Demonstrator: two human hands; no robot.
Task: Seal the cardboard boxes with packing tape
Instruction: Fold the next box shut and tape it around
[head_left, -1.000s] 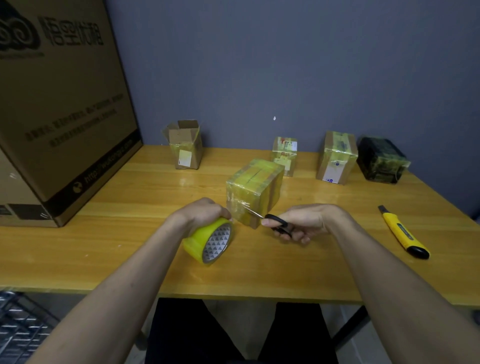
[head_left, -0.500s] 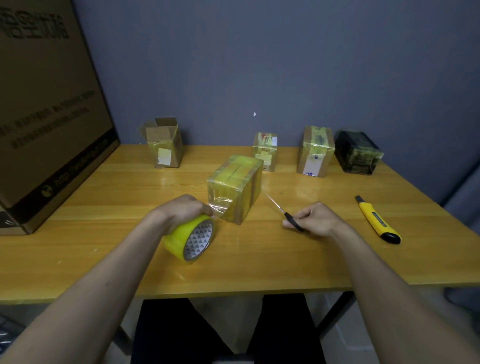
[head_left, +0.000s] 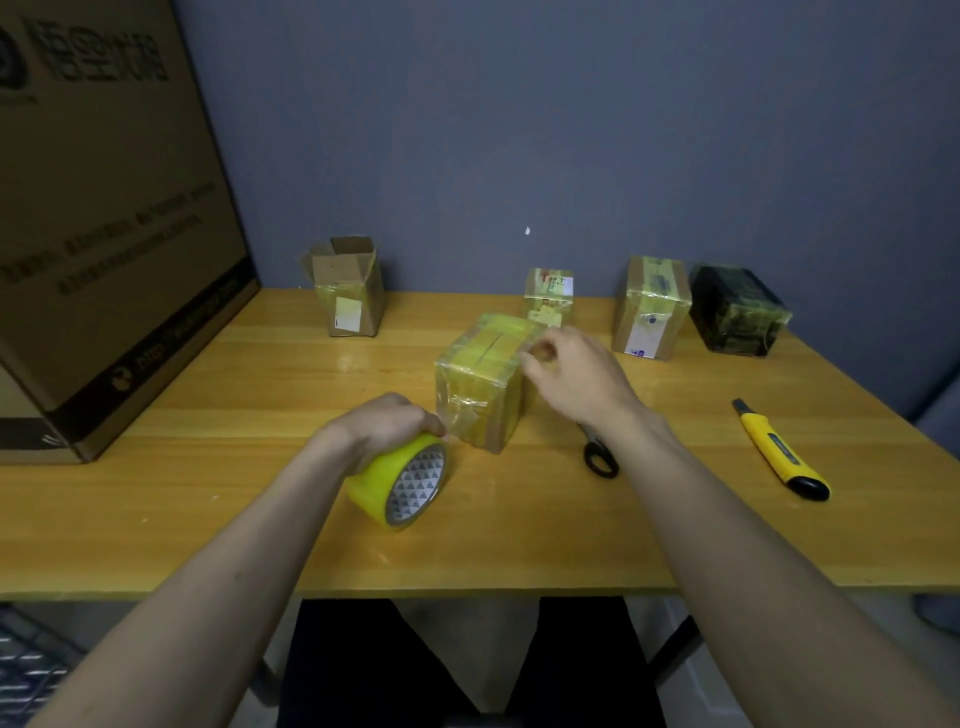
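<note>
Left grip (head_left: 387, 423) clamps the yellow tape roll (head_left: 402, 480); right grip (head_left: 569, 376), loosely curled, holds nothing at the taped box (head_left: 485, 387). Its loose tape flap (head_left: 462, 415) could wrinkle if pressed carelessly.

Wooden table (head_left: 156, 519) w/ yellowish top standing against a plain blue-grey wall (head_left: 571, 130); dim indoor light reflecting softly off tabletop.

scissors (head_left: 600, 457) blades hidden; big carton (head_left: 104, 208) cropped

Yellow tape roll (head_left: 397, 480), triangle-patterned core
</note>
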